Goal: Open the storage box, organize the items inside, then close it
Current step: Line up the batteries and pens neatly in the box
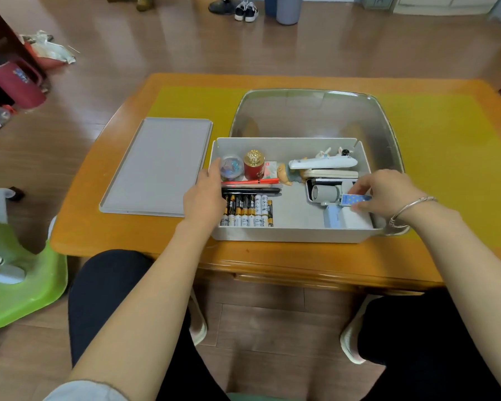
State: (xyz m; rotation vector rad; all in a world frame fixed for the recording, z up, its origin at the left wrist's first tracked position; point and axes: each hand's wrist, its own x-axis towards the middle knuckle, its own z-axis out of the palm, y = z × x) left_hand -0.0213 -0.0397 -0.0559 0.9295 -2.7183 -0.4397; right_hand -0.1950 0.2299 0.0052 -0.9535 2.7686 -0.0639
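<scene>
A grey storage box [289, 235] stands open on the table. Its flat grey lid [156, 166] lies to the left. Inside, a row of batteries [248, 211] lies at the front left, pens [252, 190] behind them, and a red jar with a gold top [254, 164] and a clear tub of clips [231, 167] at the back left. My left hand [207, 195] rests on the box's left wall beside the batteries. My right hand [379, 192] pinches a small blue dotted card [355, 199] over the right side, above a grey roller tool [326, 193] and a white box [349, 219].
A large clear plastic tub [315, 111] sits right behind the storage box on the yellow mat [446, 134]. White gadgets [323, 163] lie at the back right of the box. A green stool [26, 279] stands on the floor at the left, a red jug [15, 82] farther back.
</scene>
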